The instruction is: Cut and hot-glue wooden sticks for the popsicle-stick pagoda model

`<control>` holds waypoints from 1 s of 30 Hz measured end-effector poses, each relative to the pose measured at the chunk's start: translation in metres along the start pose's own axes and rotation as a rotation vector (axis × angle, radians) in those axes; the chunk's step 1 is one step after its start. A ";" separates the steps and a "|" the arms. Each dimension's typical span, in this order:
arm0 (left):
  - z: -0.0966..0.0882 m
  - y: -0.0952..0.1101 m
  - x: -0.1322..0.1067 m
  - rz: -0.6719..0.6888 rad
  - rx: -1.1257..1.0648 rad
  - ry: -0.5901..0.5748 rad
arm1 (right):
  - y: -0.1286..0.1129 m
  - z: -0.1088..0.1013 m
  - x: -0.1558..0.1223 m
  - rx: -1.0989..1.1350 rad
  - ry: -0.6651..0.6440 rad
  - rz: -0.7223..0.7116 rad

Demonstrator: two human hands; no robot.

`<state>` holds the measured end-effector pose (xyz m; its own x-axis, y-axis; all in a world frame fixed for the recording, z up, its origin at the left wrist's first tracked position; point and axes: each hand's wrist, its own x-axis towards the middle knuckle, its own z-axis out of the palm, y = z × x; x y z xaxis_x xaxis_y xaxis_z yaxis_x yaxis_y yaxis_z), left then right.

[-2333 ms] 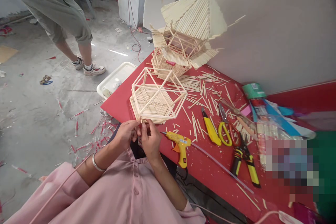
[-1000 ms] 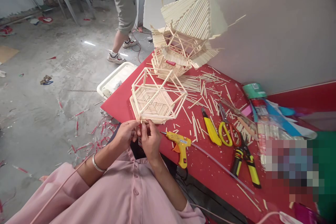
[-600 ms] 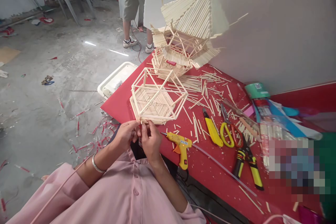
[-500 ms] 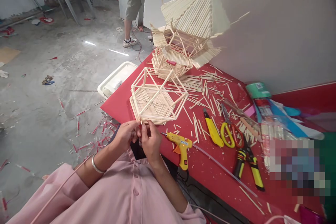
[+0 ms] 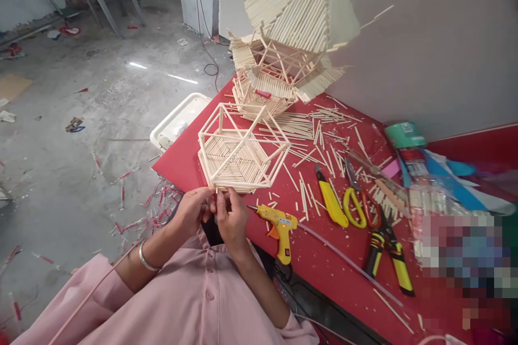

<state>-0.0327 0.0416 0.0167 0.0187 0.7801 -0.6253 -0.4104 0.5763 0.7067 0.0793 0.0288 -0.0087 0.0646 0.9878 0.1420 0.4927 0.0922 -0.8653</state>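
Observation:
My left hand and my right hand meet at the near edge of a hexagonal frame built of pale wooden sticks. Both are closed, thumbs and fingers pinched together. A bit of pale wood shows at the fingertips, but the fingers cover most of what they grip. The frame has a floor of sticks in rings and an open top of thin bars; it rests at the red table's near left edge. A yellow glue gun lies just right of my right hand, nozzle towards it.
Behind the frame stands a tiered stick model with a sloped roof. Loose sticks litter the table. At right lie a yellow cutter knife, scissors and black-yellow cutters. A white tub stands beyond the table's left edge.
The person standing behind the table has gone out of view, baring a wall socket and cord. The view shifts slightly; my hands stay pinched at the frame's near edge.

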 end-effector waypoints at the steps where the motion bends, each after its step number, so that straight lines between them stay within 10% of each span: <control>1: 0.000 -0.001 0.000 0.001 -0.002 0.000 | 0.000 0.000 0.000 0.001 0.003 -0.002; 30: 0.000 0.001 0.001 -0.022 -0.013 0.009 | -0.004 -0.001 0.001 0.005 -0.009 0.030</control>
<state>-0.0328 0.0428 0.0171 0.0198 0.7653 -0.6434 -0.4219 0.5898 0.6886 0.0782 0.0295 -0.0043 0.0715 0.9912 0.1116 0.4862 0.0631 -0.8716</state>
